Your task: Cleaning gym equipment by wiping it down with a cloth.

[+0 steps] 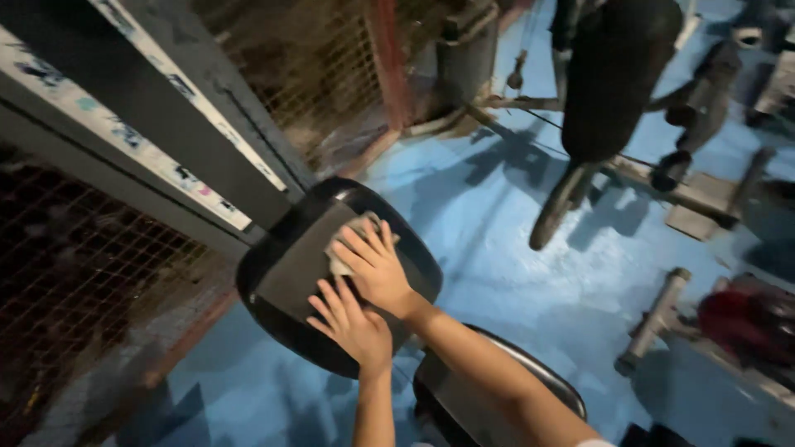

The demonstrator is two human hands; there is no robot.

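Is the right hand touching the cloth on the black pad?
Touching. The head view shows the right hand pressed flat on the cloth, covering most of it.

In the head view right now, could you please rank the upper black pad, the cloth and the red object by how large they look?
1. Upper black pad, clearly largest.
2. Red object, though it lies farther from the camera, so its rank is unsure.
3. Cloth, mostly hidden under the right hand.

Bare forearms, hands (white sleeve edge, R arm).
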